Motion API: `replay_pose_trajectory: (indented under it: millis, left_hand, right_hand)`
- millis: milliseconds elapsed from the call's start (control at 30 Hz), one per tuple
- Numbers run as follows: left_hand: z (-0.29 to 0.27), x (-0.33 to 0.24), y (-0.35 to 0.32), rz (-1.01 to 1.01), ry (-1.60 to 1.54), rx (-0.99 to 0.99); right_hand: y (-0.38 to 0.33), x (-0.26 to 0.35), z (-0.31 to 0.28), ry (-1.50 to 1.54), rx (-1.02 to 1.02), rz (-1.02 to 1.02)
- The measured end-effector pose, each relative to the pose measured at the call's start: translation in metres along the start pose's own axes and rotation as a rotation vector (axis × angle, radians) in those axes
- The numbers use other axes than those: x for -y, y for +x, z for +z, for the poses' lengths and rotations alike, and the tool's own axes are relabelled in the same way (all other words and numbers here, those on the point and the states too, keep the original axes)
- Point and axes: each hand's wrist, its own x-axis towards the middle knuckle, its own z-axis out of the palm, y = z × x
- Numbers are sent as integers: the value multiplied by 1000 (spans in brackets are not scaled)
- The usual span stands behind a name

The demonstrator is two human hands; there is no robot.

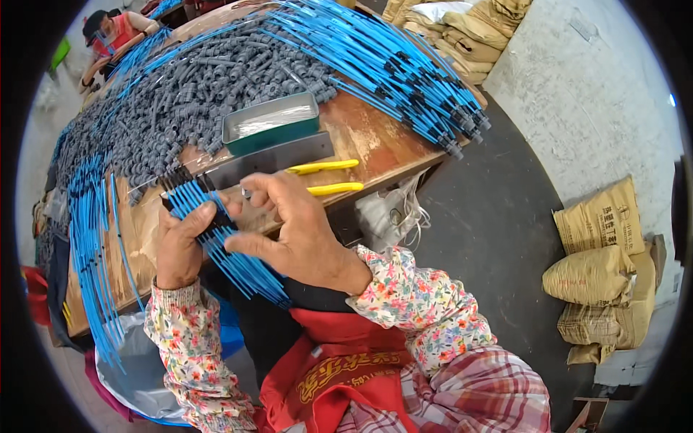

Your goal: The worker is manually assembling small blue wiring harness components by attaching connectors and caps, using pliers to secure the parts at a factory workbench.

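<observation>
My left hand (184,242) is closed around a bundle of thin blue tubes (249,270) with black sleeves near their upper ends, thumb laid across the front. The tubes slant down to the right, over my lap. Beside the bundle hovers my right hand (292,227), index finger bent and thumb stretched apart, its tip close to the tubes. A small greyish spot shows at a right fingertip; I cannot make out what it is. Yellow-handled pliers (336,189) lie at the table edge just beyond my right hand.
Grey plastic fittings (216,86) are heaped across the wooden table (368,123). A green tray (271,133) holds thin clear strips. More blue tubes lie at far right (390,65) and left (94,252). Brown sacks (595,281) stand at right. Another person (119,36) sits far left.
</observation>
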Motion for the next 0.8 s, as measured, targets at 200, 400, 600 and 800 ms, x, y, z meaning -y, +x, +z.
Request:
replay_pose_trajectory:
  millis: [200, 400, 600, 800]
  left_hand:
    - [26, -17, -12, 27, -94, 68]
    - [13, -27, -33, 80, 111, 91]
    - [8, -28, -37, 189, 140, 168]
    - [-14, -10, -40, 112, -13, 190]
  right_hand:
    - [-17, 9, 16, -15, 241, 44]
    - [13, 36, 28, 342, 620, 399]
    - [11, 27, 39, 418, 594, 333]
    - [23, 38, 42, 423, 570, 308]
